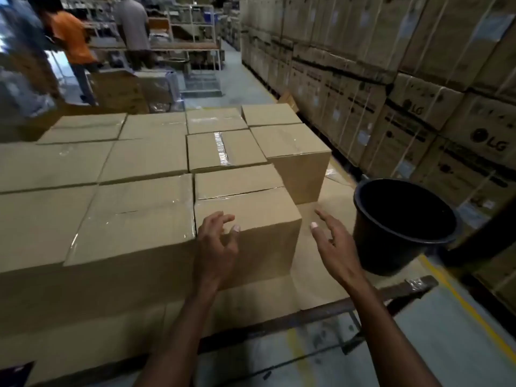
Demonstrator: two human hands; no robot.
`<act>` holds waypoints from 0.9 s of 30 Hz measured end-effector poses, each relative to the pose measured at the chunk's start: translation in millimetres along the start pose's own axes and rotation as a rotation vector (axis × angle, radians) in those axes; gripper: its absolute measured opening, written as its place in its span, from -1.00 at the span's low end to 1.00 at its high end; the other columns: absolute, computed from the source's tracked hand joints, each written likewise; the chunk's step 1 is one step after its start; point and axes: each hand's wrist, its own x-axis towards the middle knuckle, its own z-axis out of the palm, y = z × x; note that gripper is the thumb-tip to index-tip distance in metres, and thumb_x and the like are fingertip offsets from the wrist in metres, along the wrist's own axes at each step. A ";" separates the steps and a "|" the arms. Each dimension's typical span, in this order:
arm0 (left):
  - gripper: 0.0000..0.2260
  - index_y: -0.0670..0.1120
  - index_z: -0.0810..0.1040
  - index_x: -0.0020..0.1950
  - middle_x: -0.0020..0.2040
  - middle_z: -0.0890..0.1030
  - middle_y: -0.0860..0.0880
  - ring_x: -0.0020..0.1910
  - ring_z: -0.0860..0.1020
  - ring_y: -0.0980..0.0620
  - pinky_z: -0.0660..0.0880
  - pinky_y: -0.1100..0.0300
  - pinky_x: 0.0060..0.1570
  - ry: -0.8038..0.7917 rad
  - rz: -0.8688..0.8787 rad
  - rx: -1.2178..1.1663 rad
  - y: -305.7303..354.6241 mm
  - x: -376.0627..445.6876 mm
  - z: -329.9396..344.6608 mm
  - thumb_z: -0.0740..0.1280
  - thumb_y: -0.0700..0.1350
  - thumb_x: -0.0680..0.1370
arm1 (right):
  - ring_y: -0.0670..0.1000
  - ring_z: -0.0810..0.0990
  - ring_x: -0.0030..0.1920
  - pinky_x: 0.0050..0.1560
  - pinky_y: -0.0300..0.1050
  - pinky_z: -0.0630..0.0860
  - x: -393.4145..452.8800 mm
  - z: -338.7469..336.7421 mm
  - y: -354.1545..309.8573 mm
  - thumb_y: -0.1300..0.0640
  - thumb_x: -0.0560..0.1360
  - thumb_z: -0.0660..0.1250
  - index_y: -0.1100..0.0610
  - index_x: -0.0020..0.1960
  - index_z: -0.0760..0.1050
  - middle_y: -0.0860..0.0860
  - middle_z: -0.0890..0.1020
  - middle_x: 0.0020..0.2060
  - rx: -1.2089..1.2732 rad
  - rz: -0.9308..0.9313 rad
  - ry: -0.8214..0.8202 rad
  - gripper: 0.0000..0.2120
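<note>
A taped brown carton (245,202) sits at the near right corner of the top layer of a stack of cartons. My left hand (216,244) is at its near left corner, fingers loosely spread, thumb on the front top edge. My right hand (333,247) hovers open to the right of the carton, palm facing it, apart from its side and above the lower cardboard layer (315,277). Neither hand holds anything.
Several similar cartons (117,208) fill the pallet to the left and behind. A black bucket (399,224) stands at the right on the lower layer. Tall stacks of printed cartons (418,79) wall the right side. Two people (72,40) stand by shelving at the far left.
</note>
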 end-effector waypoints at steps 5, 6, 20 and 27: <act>-0.65 0.02 0.59 0.34 0.44 0.48 0.01 0.43 0.41 -0.01 0.46 -0.16 0.37 0.022 0.011 0.249 -9.4 0.2 7.5 0.33 0.03 0.57 | -0.01 0.38 0.49 0.42 0.05 0.41 30.1 29.5 5.7 -0.15 0.67 0.24 -0.13 0.59 0.31 -0.08 0.39 0.54 0.043 0.085 -0.139 -0.50; -0.62 0.02 0.57 0.36 0.47 0.46 -0.01 0.46 0.38 -0.03 0.38 -0.20 0.43 0.026 0.028 0.310 -11.9 -1.1 10.3 0.32 0.04 0.56 | 0.00 0.38 0.50 0.42 0.06 0.42 34.1 34.5 7.2 -0.18 0.66 0.24 -0.13 0.60 0.29 -0.08 0.38 0.55 0.057 0.104 -0.159 -0.47; -0.33 0.03 0.24 0.64 0.68 0.11 -0.09 0.66 0.00 -0.06 -0.23 -0.16 0.55 0.029 -0.185 0.687 -6.7 9.3 49.4 -0.13 0.26 0.59 | 0.11 0.30 0.58 0.43 0.00 0.33 101.9 53.5 7.7 -0.28 0.63 0.24 -0.16 0.69 0.01 -0.06 0.27 0.62 0.148 0.201 -0.394 -0.27; -0.28 0.08 0.26 0.63 0.68 0.12 -0.04 0.66 -0.01 -0.03 -0.18 -0.22 0.54 -0.011 -0.204 0.674 13.9 4.8 68.8 -0.15 0.31 0.53 | 0.13 0.35 0.54 0.40 -0.01 0.37 109.2 38.6 22.5 -0.07 0.69 0.25 -0.09 0.69 0.00 0.01 0.32 0.59 0.150 0.186 -0.360 -0.33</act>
